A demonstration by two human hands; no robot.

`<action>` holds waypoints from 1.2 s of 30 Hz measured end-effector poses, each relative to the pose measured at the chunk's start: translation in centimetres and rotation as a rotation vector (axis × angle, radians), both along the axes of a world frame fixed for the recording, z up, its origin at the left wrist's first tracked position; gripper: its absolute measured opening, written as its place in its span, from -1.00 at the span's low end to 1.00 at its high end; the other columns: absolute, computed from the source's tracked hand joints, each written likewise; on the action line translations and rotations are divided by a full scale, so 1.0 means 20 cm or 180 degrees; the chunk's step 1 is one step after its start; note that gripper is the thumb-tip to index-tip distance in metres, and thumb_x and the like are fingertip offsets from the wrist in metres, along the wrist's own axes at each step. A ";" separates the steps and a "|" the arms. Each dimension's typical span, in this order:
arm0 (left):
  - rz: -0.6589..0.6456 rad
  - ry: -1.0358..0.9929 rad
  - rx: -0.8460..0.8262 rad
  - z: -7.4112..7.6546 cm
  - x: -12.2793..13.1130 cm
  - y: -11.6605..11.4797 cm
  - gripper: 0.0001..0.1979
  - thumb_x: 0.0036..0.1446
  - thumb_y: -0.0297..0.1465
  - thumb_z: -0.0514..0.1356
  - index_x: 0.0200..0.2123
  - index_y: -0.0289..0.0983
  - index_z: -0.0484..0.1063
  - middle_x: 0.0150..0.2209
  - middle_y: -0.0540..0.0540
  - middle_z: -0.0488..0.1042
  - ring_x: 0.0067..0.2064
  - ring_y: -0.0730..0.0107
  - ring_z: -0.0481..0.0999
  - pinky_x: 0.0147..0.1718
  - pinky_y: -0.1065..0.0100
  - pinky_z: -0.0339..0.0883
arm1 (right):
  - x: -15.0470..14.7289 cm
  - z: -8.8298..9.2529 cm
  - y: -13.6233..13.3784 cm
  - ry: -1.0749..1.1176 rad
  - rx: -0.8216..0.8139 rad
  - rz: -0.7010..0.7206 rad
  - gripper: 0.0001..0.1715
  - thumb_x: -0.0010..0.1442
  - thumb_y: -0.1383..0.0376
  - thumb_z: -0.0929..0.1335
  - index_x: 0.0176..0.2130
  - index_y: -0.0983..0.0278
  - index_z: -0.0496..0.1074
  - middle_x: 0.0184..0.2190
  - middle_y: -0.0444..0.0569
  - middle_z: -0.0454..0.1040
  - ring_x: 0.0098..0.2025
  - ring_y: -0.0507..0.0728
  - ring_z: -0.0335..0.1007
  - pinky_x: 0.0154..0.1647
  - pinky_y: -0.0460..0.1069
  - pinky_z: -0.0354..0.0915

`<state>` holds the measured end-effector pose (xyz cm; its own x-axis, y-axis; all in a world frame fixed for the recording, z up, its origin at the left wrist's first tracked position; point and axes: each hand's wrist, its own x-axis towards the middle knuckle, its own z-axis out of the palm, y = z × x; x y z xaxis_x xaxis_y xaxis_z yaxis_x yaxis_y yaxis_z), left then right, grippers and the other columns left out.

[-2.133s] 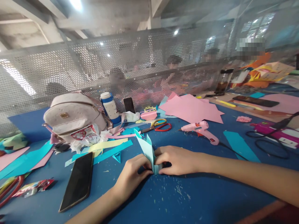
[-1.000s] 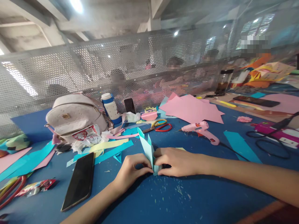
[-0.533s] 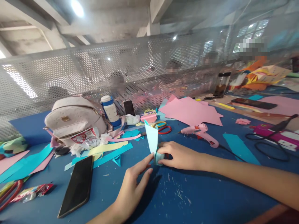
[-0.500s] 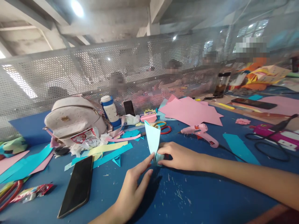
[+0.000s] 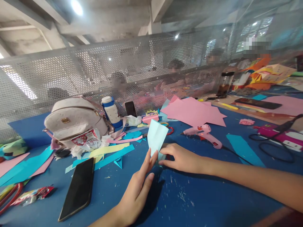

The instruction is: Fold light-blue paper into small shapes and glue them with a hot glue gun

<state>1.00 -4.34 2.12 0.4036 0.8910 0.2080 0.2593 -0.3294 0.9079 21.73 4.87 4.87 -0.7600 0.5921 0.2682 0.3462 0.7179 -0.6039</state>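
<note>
A pale blue folded paper piece (image 5: 156, 135) stands upright above the table in the middle of the head view, its wide flap fanned out at the top. My right hand (image 5: 178, 157) pinches its lower right side between thumb and fingers. My left hand (image 5: 138, 186) rests its stretched fingertips against the paper's lower front, with the thumb held apart. The paper's bottom is partly hidden by my fingers. Behind it lie scissors (image 5: 170, 130) with red and yellow handles, partly covered. To the right, a pink hot glue gun (image 5: 203, 135) lies on its side.
A black phone (image 5: 78, 189) lies at the left. Beyond it stand a pale backpack (image 5: 73, 119) and a white-and-blue bottle (image 5: 111, 112). Pink sheets (image 5: 194, 110), blue strips (image 5: 245, 149) and a magenta power strip (image 5: 279, 135) lie around. A perforated screen (image 5: 94, 72) closes the back.
The paper's upper flap has turned and spread, now showing a wider face leaning right. My left fingertips have moved slightly up along it; my right hand stays nearly in place.
</note>
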 end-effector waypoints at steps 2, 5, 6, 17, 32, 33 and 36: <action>-0.0044 0.0064 0.0045 -0.01 -0.01 0.01 -0.46 0.40 -0.27 -0.12 0.36 0.17 -0.24 0.38 0.19 0.00 0.41 0.34 -0.12 0.37 0.08 -0.31 | 0.00 -0.01 0.00 -0.0010 -0.0013 -0.0005 -0.89 0.21 0.28 0.38 -0.31 0.28 0.50 -0.31 -0.01 0.51 -0.19 0.15 0.41 -0.13 0.00 0.25; -0.0139 0.0237 0.0117 -0.01 -0.01 0.02 -0.44 0.40 -0.29 -0.13 0.36 0.16 -0.29 0.39 0.17 -0.03 0.41 0.33 -0.12 0.37 0.07 -0.30 | 0.00 -0.02 0.00 0.0009 -0.0052 -0.0032 -0.90 0.20 0.30 0.38 -0.30 0.29 0.50 -0.30 0.00 0.51 -0.19 0.15 0.41 -0.13 0.00 0.25; -0.0184 0.0313 0.0158 -0.02 -0.02 0.02 -0.43 0.40 -0.30 -0.13 0.37 0.15 -0.32 0.40 0.15 -0.06 0.41 0.32 -0.12 0.37 0.06 -0.30 | 0.00 -0.02 0.00 0.0024 -0.0061 -0.0037 -0.90 0.20 0.30 0.38 -0.30 0.29 0.51 -0.30 0.00 0.51 -0.20 0.15 0.41 -0.14 0.00 0.25; 0.0066 0.0057 0.0298 -0.02 -0.04 0.05 -0.44 0.40 -0.34 -0.12 0.38 0.02 -0.27 0.31 -0.05 0.21 0.38 0.30 0.02 0.35 -0.07 -0.18 | -0.01 -0.05 -0.01 0.0395 -0.0388 -0.0165 -0.51 0.36 0.07 0.20 -0.37 0.31 0.49 -0.40 -0.04 0.48 -0.35 0.08 0.32 -0.29 -0.05 0.20; 0.0857 0.0810 0.2016 -0.01 -0.07 0.10 -0.67 0.16 -0.42 0.29 -0.01 -0.10 0.41 -0.15 -0.03 0.52 -0.08 0.28 0.49 0.03 0.15 0.29 | -0.03 -0.09 -0.06 0.0688 -0.0987 -0.0540 -0.46 0.31 0.03 0.22 -0.58 0.28 0.14 -0.58 -0.19 0.02 -0.49 0.00 -0.03 -0.48 -0.08 -0.03; 0.0890 0.0855 0.2019 0.00 -0.07 0.10 -0.78 0.16 -0.42 0.29 -0.11 -0.11 0.46 -0.20 -0.03 0.48 -0.14 0.30 0.48 -0.09 0.22 0.33 | -0.03 -0.10 -0.06 0.0718 -0.1047 -0.0516 -0.46 0.31 0.04 0.22 -0.58 0.28 0.14 -0.58 -0.20 0.02 -0.49 -0.01 -0.03 -0.48 -0.08 -0.03; 0.0875 0.0895 0.2039 0.01 -0.07 0.09 -0.90 0.18 -0.43 0.26 -0.22 -0.14 0.49 -0.28 -0.03 0.43 -0.22 0.34 0.44 -0.25 0.30 0.30 | -0.03 -0.12 -0.06 0.0768 -0.1254 -0.0450 -0.47 0.30 0.04 0.24 -0.57 0.27 0.13 -0.59 -0.21 0.00 -0.51 -0.02 -0.04 -0.50 -0.08 -0.05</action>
